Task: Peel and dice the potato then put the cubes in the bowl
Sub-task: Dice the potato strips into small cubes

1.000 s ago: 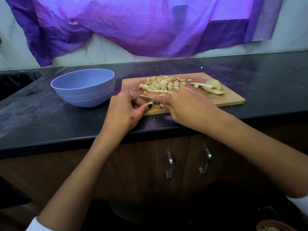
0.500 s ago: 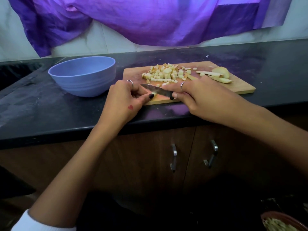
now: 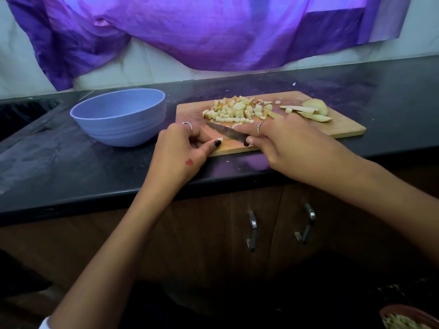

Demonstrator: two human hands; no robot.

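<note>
Your right hand grips the knife, blade lying across the cutting board's near left part. Your left hand pinches a small potato piece at the board's front edge. Diced cubes are heaped mid-board, uncut potato slices at its far right. The blue bowl just left of it shows no cubes inside.

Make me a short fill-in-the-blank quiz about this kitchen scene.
1. The right hand holds a ____.
2. The diced potato cubes lie on the cutting board, and the blue bowl is ____.
3. The bowl stands to the ____ of the board.
4. The left hand pinches a small potato ____.

Missing words: knife; empty; left; piece
</note>
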